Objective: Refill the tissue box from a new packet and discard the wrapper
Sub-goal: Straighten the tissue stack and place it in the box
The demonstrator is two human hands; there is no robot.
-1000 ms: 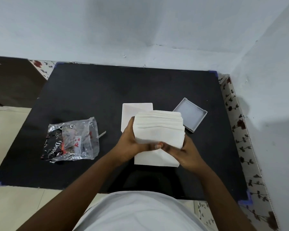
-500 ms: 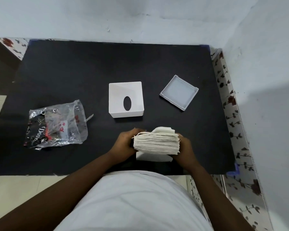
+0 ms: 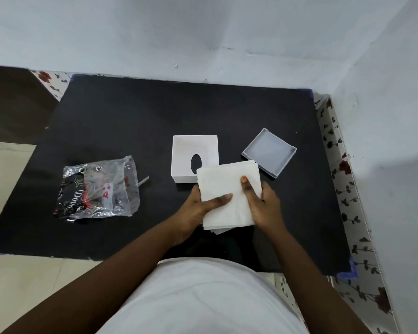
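Note:
A stack of white tissues (image 3: 229, 189) is held flat above the black mat, face up. My left hand (image 3: 198, 210) grips its left edge with the thumb on top. My right hand (image 3: 263, 203) grips the right edge, thumb also on top. Just beyond the stack the white tissue box (image 3: 194, 150) lies upside down, open side up, its oval slot visible in the bottom. The stack overlaps the box's near right corner. The box's grey base tray (image 3: 269, 153) lies to the right of the box. The emptied clear and black wrapper (image 3: 98, 190) lies crumpled at the left.
The black mat (image 3: 155, 112) covers a table with a floral cloth (image 3: 348, 189) showing along its right edge. Pale walls close the far side and the right. A torn plastic strip (image 3: 143, 181) lies beside the wrapper. My white shirt fills the bottom of the view.
The tissue stack has gone from being held edge-on near my body to lying flat and farther forward, close to the box. The wrapper, box and tray stay put.

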